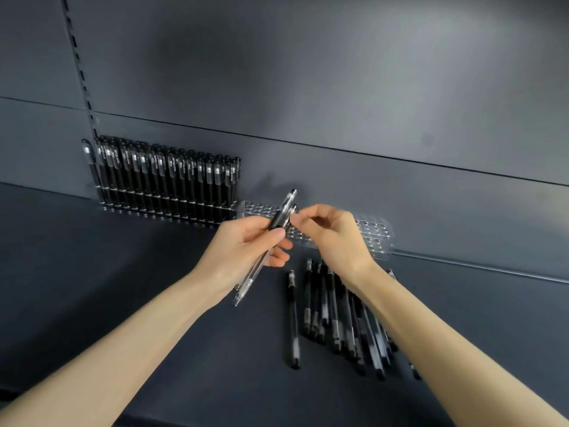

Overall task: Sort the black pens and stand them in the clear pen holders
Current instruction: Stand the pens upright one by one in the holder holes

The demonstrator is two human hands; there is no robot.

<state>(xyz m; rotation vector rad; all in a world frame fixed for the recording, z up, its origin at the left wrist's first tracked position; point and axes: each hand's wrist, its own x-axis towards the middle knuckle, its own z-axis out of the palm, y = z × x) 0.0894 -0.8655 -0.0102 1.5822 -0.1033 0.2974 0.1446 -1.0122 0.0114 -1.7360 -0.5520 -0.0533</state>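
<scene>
Head view, looking down at a dark shelf (129,288) against a dark back panel (308,87). Left hand (246,251) raised above the shelf, fingers (277,234) closed around a small bundle of pens (278,220), at least two; they slant up to the right, and one clear barrel sticks out below the palm toward the wrist. Right hand (332,235) just beside it, thumb and fingertips pinched at the upper end of the bundle; whether they actually grip a pen cannot be told through the blur.

Left clear pen holder (166,208) stands at the back of the shelf against the panel, packed with upright black pens (163,174) in rows, caps up. Right clear pen holder (372,238) sits just beside it, its grid of holes showing, partly hidden behind both hands.

Loose black pens (335,315) lie flat on the shelf below the right wrist, a rough pile running roughly near to far, some overlapping; one pen (294,318) lies a little apart on the pile's left.
</scene>
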